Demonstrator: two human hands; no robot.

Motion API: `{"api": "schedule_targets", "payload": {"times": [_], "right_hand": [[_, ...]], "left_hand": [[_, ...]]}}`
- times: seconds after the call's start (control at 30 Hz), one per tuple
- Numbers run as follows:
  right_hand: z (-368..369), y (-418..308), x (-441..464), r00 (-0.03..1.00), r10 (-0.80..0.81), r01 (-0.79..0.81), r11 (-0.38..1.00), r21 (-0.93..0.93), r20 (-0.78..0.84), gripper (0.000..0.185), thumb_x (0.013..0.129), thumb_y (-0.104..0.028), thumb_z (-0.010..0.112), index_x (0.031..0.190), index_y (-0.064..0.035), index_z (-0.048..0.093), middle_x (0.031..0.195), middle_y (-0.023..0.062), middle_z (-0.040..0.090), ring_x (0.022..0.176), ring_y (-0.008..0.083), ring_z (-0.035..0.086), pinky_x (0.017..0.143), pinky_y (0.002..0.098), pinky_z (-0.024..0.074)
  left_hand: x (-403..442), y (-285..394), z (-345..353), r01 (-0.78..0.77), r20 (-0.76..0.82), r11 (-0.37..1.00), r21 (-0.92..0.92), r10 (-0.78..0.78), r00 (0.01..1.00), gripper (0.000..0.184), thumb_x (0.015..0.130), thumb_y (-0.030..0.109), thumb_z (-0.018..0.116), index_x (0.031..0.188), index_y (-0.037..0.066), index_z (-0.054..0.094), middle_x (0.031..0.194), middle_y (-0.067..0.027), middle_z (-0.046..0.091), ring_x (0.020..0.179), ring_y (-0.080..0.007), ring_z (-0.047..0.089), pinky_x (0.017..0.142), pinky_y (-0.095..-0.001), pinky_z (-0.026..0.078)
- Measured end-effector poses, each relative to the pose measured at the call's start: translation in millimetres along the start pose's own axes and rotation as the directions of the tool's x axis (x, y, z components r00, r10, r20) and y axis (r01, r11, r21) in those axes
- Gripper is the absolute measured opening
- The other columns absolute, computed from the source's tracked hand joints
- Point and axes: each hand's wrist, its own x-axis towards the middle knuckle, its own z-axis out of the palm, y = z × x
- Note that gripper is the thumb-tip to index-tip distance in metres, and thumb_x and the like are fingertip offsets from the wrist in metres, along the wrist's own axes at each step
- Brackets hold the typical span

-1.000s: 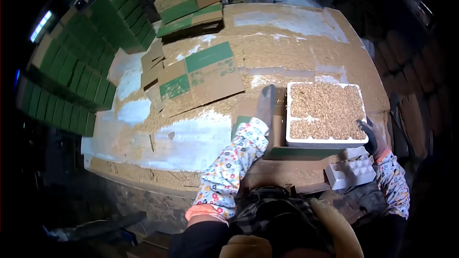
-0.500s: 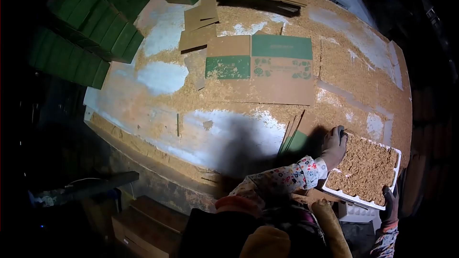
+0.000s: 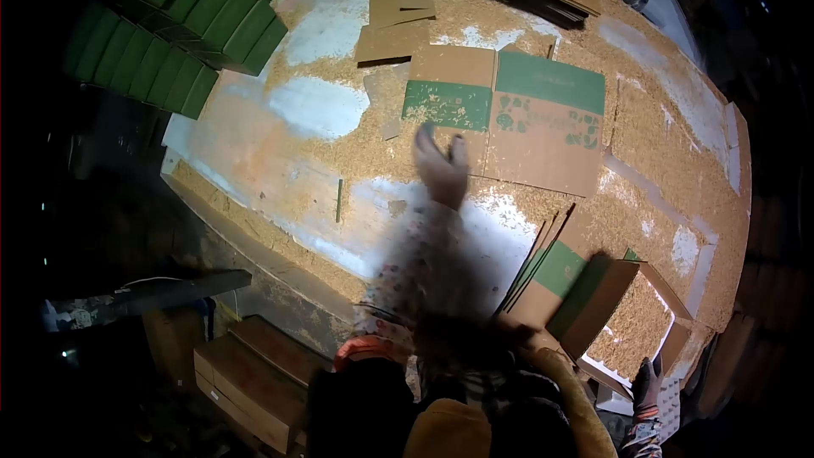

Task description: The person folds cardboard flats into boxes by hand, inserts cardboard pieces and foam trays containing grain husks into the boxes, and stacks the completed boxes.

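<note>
We have the white tray [image 3: 606,369] inside the open carton [image 3: 588,315], bottom right of the view, near table edge, carton set at an angle. Tray is loaded with loose tan husks [image 3: 632,322]; white rim shows along the near and right sides. Right hand [image 3: 648,380] is at the tray's near right corner, fingers up against the edge; we can't tell how tightly they're closed or whether they grip tray, carton or both. Left hand [image 3: 441,171] is well apart from it, out over the table [image 3: 318,108], motion-blurred, thumb and fingers spread wide, nothing in it. In the view it overlaps the lower left part of the flat printed carton [image 3: 547,148]; contact we can't confirm. Flat carton lies green-and-brown side up, husks scattered on its left panel. Between left hand and open carton we've got a folded green-and-brown cardboard piece [image 3: 555,267], thin edges beside it. White dimpled tray [image 3: 670,407] sits just beside the right hand, partly hidden. Husks cover much of the tabletop, pale patches showing through. Green cartons [image 3: 199,21] stacked upper left, brown boxes [image 3: 254,386] low down at lower left.
</note>
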Motion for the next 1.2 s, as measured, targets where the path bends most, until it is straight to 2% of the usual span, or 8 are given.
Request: {"api": "schedule_targets", "payload": {"times": [0.17, 0.23, 0.57, 0.8, 0.93, 1.03, 1.13, 1.2], "right_hand": [[16.1, -15.9, -1.1, 0.995, 0.051, -0.05, 0.999, 0.012, -0.082, 0.01, 0.086, -0.007, 0.052, 0.095, -0.0035, 0.054, 0.053, -0.0013, 0.044, 0.037, 0.0094, 0.039, 0.034, 0.0247, 0.0308], [16.3, -16.7, -4.5, 0.996, 0.033, -0.032, 0.999, 0.009, -0.081, 0.01, 0.086, -0.006, 0.052, 0.095, -0.002, 0.054, 0.055, 0.0001, 0.047, 0.038, 0.0094, 0.041, 0.035, 0.0242, 0.0319], [14.6, -19.7, -4.9, 0.873, -0.479, 0.478, 0.878, -0.038, -0.088, 0.039, 0.09, -0.015, 0.058, 0.122, 0.0057, 0.052, 0.116, 0.012, 0.059, 0.105, 0.0185, 0.056, 0.093, 0.0309, 0.0421], [9.6, -78.6, -29.1, 0.825, -0.538, 0.551, 0.7, 0.455, -0.172, 0.049, 0.088, -0.014, 0.059, 0.131, 0.0053, 0.042, 0.128, 0.0149, 0.049, 0.118, 0.0201, 0.047, 0.101, 0.0316, 0.0361], [-9.7, -98.6, -64.8, 0.465, -0.825, 0.882, 0.463, 0.086, -0.322, 0.059, 0.087, -0.015, 0.057, 0.136, 0.0062, 0.032, 0.139, 0.0185, 0.036, 0.13, 0.0277, 0.035, 0.107, 0.037, 0.0294], [-7.5, -79.8, -61.7, 0.398, -0.914, 0.815, 0.311, -0.488, 0.082, 0.07, 0.08, -0.031, 0.064, 0.136, -0.0009, 0.035, 0.137, 0.0241, 0.035, 0.13, 0.0357, 0.034, 0.109, 0.0466, 0.0237], [15.3, -44.8, -40.9, 0.624, -0.511, 0.767, 0.254, -0.589, 0.592, 0.077, 0.077, -0.045, 0.062, 0.138, -0.0067, 0.036, 0.14, 0.0249, 0.032, 0.131, 0.0408, 0.028, 0.109, 0.0521, 0.0197], [21.7, -49.5, -26.2, 0.686, -0.233, 0.726, 0.282, -0.627, 0.69, 0.08, 0.076, -0.049, 0.061, 0.139, -0.0084, 0.034, 0.142, 0.0242, 0.03, 0.134, 0.0403, 0.026, 0.109, 0.0532, 0.0184]], "left_hand": [[119.7, -66.5, -51.3, 0.517, -0.184, 0.599, 0.612, -0.528, 0.829, 0.085, 0.07, 0.045, 0.073, 0.129, -0.007, 0.04, 0.122, -0.028, 0.052, 0.114, -0.0357, 0.051, 0.098, -0.0384, 0.04], [142.6, -104.6, -35.8, 0.439, 0.27, 0.746, 0.501, -0.617, 0.739, 0.06, 0.07, 0.042, 0.074, 0.106, -0.003, 0.059, 0.098, -0.0218, 0.065, 0.098, -0.0339, 0.061, 0.086, -0.0393, 0.047], [111.9, 165.7, -14.7, -0.307, 0.125, 0.859, 0.411, 0.28, 0.952, 0.045, 0.08, 0.022, 0.064, 0.12, 0.002, 0.055, 0.106, -0.0216, 0.062, 0.1, -0.0368, 0.058, 0.089, -0.0424, 0.044], [-129.0, 344.4, 19.2, 0.247, 0.631, 0.848, -0.47, 0.127, 0.765, 0.031, 0.084, 0.025, 0.066, 0.104, 0.002, 0.059, 0.08, -0.0024, 0.063, 0.057, -0.0076, 0.052, 0.044, -0.0212, 0.039], [-257.9, 319.8, 27.9, 0.396, 0.858, 0.907, -0.14, -0.089, 0.507, 0.045, 0.08, 0.011, 0.069, 0.118, -0.007, 0.052, 0.096, -0.0095, 0.064, 0.076, -0.0134, 0.06, 0.068, -0.0242, 0.049], [-299.6, 217.5, 30.7, 0.465, 0.924, 0.885, 0.001, -0.179, 0.339, 0.054, 0.079, 0.011, 0.068, 0.125, -0.006, 0.045, 0.093, -0.0136, 0.065, 0.08, -0.0185, 0.063, 0.074, -0.0308, 0.051], [-272.7, 271.3, 8.4, -0.455, 0.97, 0.882, 0.125, -0.012, 0.243, 0.073, 0.077, 0.012, 0.069, 0.135, -0.007, 0.029, 0.112, -0.0224, 0.058, 0.088, -0.0308, 0.064, 0.078, -0.0385, 0.051], [-274.8, 283.2, -0.8, -0.561, 0.969, 0.791, 0.243, -0.174, 0.174, 0.081, 0.076, 0.011, 0.067, 0.139, -0.007, 0.019, 0.125, -0.026, 0.047, 0.099, -0.039, 0.057, 0.086, -0.0435, 0.048]]}}
